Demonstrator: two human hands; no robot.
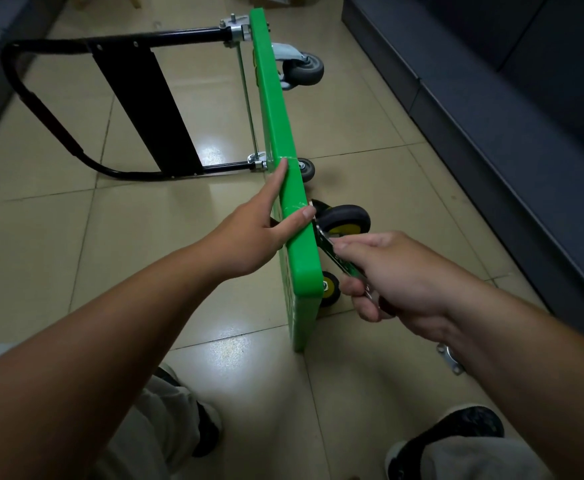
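A green platform cart (276, 109) stands on its side edge on the tiled floor, its black folding handle (76, 109) stretched out to the left. My left hand (266, 220) grips the upper edge of the green deck, thumb over the edge. My right hand (394, 275) holds a metal wrench (332, 251) whose head sits at the mount of the black caster with a yellow hub (344, 221). A second yellow-hubbed caster (330, 287) shows just below the deck corner. Two grey casters (302, 69) (306, 169) sit at the far end.
A dark sofa base (491, 133) runs along the right side. A loose metal bracket (451, 358) lies on the floor under my right forearm. My two feet in dark shoes (457, 434) are at the bottom. Cardboard boxes sit at the top edge.
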